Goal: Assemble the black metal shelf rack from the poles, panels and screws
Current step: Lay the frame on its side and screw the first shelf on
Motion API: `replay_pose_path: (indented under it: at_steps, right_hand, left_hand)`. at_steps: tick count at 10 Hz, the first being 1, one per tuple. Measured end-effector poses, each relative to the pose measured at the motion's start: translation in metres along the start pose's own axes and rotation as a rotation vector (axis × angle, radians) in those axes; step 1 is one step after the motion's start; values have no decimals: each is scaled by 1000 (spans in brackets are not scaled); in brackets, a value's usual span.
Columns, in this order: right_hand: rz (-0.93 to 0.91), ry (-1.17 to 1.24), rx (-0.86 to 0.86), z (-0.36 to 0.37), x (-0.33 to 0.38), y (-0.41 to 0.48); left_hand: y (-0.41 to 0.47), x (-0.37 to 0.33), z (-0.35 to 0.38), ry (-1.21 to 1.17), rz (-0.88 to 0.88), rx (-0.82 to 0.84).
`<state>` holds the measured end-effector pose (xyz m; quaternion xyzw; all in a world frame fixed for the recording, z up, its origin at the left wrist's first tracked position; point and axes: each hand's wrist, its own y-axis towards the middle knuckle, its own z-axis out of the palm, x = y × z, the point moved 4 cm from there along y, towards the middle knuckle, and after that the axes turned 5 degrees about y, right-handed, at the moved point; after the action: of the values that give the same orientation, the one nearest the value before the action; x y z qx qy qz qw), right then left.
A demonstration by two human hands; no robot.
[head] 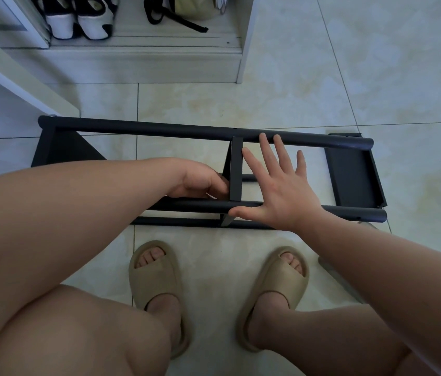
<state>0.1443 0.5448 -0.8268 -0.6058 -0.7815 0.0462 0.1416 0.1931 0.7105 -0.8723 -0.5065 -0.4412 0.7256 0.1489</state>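
The black metal rack (143, 130) lies on its side on the tiled floor in front of my feet. Long round poles run left to right, with one panel at the left end (70, 151), one in the middle (236, 172) and one at the right end (352, 177). My left hand (200, 180) reaches inside the frame, its fingers curled against the left face of the middle panel. Over the frame just right of that panel, my right hand (281, 185) is spread flat with straight fingers, and its thumb rests on the near pole (355, 213).
A white shoe cabinet (143, 61) stands beyond the rack, holding white shoes (78, 20) and a black strap. A pale slanted board (18, 77) crosses the upper left. My feet in beige slippers (157, 289) are just short of the rack. A flat pale strip (338, 280) lies at right.
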Motion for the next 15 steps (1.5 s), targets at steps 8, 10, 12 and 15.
replay_pose_path:
  at_steps: [8,10,12,15]
  right_hand:
    - [1,-5,5,0,0,0]
    - [-2,9,2,-1,1,-1]
    - [-1,2,-2,0,0,0]
    - [-3,-5,-1,0,0,0]
  left_hand:
    - [1,-1,1,31,-17,-32]
    - [0,-1,2,28,-50,-45]
    - [-3,-1,2,53,-32,-3]
    - [-2,1,1,24,-46,-15]
